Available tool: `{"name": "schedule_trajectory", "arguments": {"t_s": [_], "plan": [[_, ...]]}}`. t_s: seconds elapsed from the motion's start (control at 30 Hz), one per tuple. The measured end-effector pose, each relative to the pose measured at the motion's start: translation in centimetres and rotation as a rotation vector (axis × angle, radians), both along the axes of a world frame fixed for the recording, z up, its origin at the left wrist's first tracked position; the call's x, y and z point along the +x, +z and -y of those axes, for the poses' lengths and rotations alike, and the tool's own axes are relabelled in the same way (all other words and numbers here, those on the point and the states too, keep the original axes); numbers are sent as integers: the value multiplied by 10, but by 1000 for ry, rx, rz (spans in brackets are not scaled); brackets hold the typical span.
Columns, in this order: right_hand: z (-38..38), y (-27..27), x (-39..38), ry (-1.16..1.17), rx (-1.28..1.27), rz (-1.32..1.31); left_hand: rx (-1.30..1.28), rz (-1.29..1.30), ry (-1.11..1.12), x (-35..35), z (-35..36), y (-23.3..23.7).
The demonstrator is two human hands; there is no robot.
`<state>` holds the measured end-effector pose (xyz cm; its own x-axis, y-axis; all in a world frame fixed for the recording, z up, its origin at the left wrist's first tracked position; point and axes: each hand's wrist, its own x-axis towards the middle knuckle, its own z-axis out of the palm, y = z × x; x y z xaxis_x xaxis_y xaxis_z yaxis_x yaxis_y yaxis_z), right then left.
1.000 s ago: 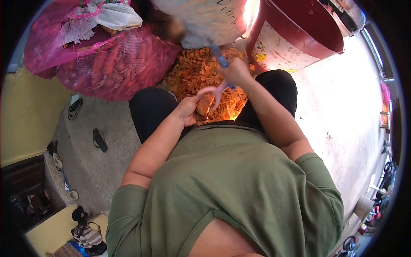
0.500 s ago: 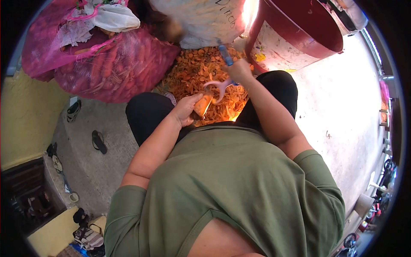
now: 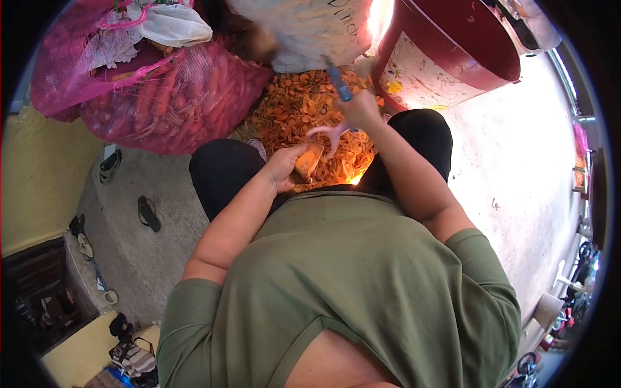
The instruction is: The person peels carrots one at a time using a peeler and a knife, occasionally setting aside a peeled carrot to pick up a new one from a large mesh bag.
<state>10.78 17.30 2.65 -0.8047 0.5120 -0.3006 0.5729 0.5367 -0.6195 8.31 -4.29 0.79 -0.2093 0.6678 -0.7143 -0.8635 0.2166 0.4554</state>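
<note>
My left hand (image 3: 283,169) is closed around a carrot (image 3: 308,160), whose bright orange peeled surface faces the camera. In my right hand (image 3: 362,111) is a Y-shaped peeler (image 3: 332,134) with a pale pink fork and a blue handle that sticks out beyond the fist. The peeler's fork is just above and to the right of the carrot; whether its blade touches is too blurred to tell. Below both hands, between my knees, lies a thick heap of carrot peelings (image 3: 301,97) with round orange pieces among them.
A pink mesh sack of carrots (image 3: 174,103) bulges at the upper left. Beyond the heap stands a white sack (image 3: 304,32) with handwriting, and to its right a large red bucket (image 3: 414,71). Slippers (image 3: 149,213) lie on the concrete floor at left.
The carrot has tipped in my left hand, so that it looks shorter and rounder. My right hand and the peeler have shifted slightly, staying close above the carrot.
</note>
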Motion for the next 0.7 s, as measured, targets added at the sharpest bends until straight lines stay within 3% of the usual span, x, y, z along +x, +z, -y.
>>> {"name": "schedule_trajectory", "arguments": {"t_s": [0.1, 0.3, 0.4, 0.43, 0.57, 0.7], "plan": [[-26, -12, -3, -121, 18, -20, -44, -5, 25, -2, 2, 3], [27, 9, 1, 187, 22, 26, 44, 48, 22, -2, -1, -6], [-4, -2, -4, -49, -8, 96, -10, 14, 16, 3, -6, 7], [-12, 1, -3, -33, 89, 92, -35, 24, 50, 5, -6, 9], [7, 5, -2, 78, -108, 64, -40, 57, 84, 1, -5, 8], [13, -3, -3, 111, -97, 94, 29, 36, 23, 1, -2, -11]]}}
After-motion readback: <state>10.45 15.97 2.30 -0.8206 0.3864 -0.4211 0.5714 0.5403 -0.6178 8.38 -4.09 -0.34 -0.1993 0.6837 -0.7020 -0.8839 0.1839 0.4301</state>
